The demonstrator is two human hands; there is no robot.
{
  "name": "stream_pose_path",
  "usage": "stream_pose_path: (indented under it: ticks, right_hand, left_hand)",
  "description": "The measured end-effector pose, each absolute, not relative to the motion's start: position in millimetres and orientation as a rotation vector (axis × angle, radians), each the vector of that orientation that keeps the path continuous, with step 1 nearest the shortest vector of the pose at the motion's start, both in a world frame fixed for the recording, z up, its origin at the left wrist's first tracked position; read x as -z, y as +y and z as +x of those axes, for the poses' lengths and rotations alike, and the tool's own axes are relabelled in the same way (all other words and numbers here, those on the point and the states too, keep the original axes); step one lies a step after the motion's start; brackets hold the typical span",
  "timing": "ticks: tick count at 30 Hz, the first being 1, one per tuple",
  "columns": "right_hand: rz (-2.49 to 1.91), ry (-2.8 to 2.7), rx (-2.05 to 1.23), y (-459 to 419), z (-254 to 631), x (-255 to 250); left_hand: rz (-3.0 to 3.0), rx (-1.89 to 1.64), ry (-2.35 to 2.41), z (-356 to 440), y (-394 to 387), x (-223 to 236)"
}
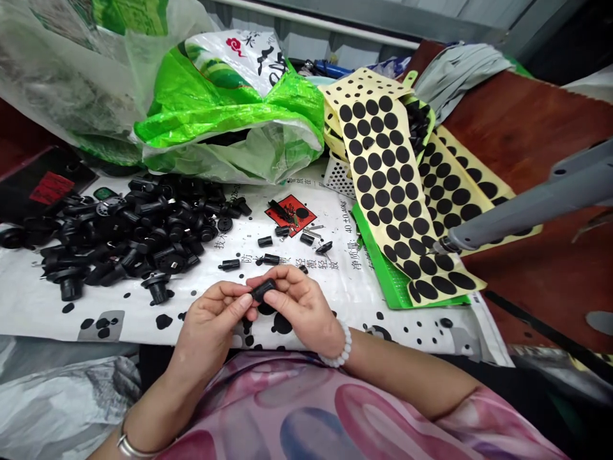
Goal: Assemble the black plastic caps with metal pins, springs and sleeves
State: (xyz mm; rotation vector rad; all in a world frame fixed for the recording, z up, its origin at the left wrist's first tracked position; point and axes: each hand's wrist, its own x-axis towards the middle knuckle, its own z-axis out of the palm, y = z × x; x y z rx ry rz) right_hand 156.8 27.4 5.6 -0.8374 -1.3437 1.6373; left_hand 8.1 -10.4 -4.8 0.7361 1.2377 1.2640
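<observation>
While matte black plastic parts [129, 233] heap at ten o'clock, the left hand [213, 326] and right hand [299, 306] together pinch a short, smooth black cylinder [263, 289], with round-dotted cream sheets [397, 198] at two o'clock.

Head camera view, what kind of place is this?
Probably a small piecework assembly bench: a heap of black plastic parts, yellow sheets of black round pads, and both hands holding one small black part.

I see through one head camera, looking forward and steeply down, close above my hands [258, 313] and the table [527, 128] beyond them.
</observation>
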Motion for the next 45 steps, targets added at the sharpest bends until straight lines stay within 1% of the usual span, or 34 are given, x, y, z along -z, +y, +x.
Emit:
stream_pose_path:
  ticks: [4, 7, 9, 11, 14, 18, 20, 22, 23, 25, 29, 31, 35, 37, 39, 40, 43, 45]
  right_hand:
    - [-0.957, -1.821, -1.211, 29, 174, -8]
    - [-0.913, -2.056, -1.015, 31, 181, -11]
    - [-0.911, -2.105, -0.979, 30, 182, -11]
    - [-0.963, -2.046, -1.130, 30, 181, -10]
    - [-1.044, -1.846, -1.494, 29, 181, -7]
    - [-1.033, -1.630, -1.862, 28, 183, -6]
    - [-1.015, -1.554, -1.932, 27, 185, -6]
    - [-0.978, -1.515, -1.898, 25, 186, -7]
    - [-0.961, -1.536, -1.831, 24, 186, -6]
    - [-0.927, -1.685, -1.590, 22, 187, -5]
    - [-0.769, -2.048, -0.866, 21, 188, -2]
    - [-0.705, -2.127, -0.622, 22, 188, 0]
    - [-0.620, -2.224, -0.349, 24, 188, 4]
    - [-0.599, -2.210, -0.316, 24, 186, 7]
    - [-0.663, -2.118, -0.472, 24, 184, 9]
    - [-0.724, -2.040, -0.641, 25, 183, 10]
    - [-0.874, -1.680, -1.312, 26, 179, 8]
    - [-0.873, -1.438, -1.645, 27, 178, 5]
  left_hand:
    - [0.921, -1.236, 1.339, 9, -14, 8]
    - [1.206, -1.299, 1.388, 8, -16, 10]
    - [1.458, -1.355, 1.385, 7, -16, 11]
    - [1.737, -1.378, 1.382, 7, -16, 12]
    - [2.111, -1.385, 1.376, 5, -14, 14]
    - [2.346, -1.343, 1.371, 5, -15, 12]
    - [2.360, -1.329, 1.369, 5, -16, 10]
    - [2.331, -1.333, 1.381, 6, -18, 9]
    - [2.295, -1.331, 1.395, 7, -18, 9]
    - [2.179, -1.334, 1.423, 8, -19, 10]
    - [1.904, -1.342, 1.456, 11, -20, 16]
    - [1.738, -1.330, 1.437, 13, -20, 18]
    - [1.386, -1.280, 1.351, 18, -20, 15]
    - [1.320, -1.284, 1.344, 20, -19, 13]
    - [1.339, -1.300, 1.387, 19, -18, 14]
    - [1.366, -1.304, 1.422, 18, -18, 14]
    - [1.439, -1.253, 1.508, 16, -16, 11]
    - [1.447, -1.221, 1.489, 15, -15, 4]
